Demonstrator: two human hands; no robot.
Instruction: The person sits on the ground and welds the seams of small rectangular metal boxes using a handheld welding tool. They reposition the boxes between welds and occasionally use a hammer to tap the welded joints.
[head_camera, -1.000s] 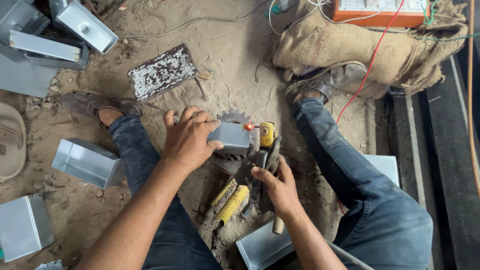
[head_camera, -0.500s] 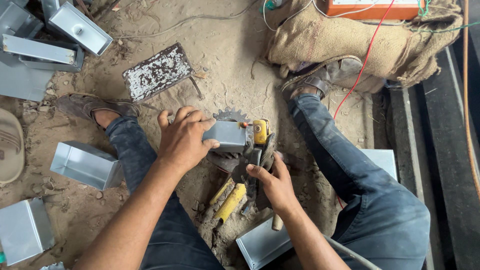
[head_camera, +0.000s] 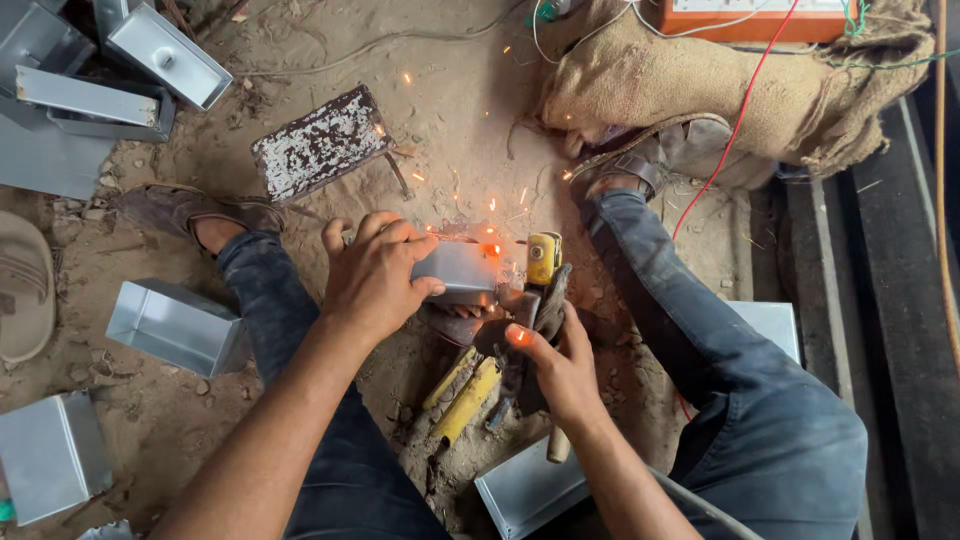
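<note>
My left hand (head_camera: 375, 275) grips a small grey sheet-metal box (head_camera: 460, 270) and holds it on the sandy ground between my legs. My right hand (head_camera: 560, 365) is closed on a dark welding holder with a yellow head (head_camera: 543, 258), and its tip meets the box's right edge. A bright orange glow (head_camera: 492, 250) burns at that contact, and sparks scatter over the dirt beyond it.
Several grey metal boxes lie to the left (head_camera: 175, 325), one at the top left (head_camera: 165, 55) and one in front of me (head_camera: 525, 490). Yellow-handled tools (head_camera: 465, 395) lie under my hands. A rusty plate (head_camera: 320, 140), a burlap sack (head_camera: 700, 90), an orange machine (head_camera: 750, 15) and a red wire (head_camera: 730, 130) are beyond.
The small glow at the box's edge has flared, and sparks now fly across the ground. Both hands stay in nearly the same place.
</note>
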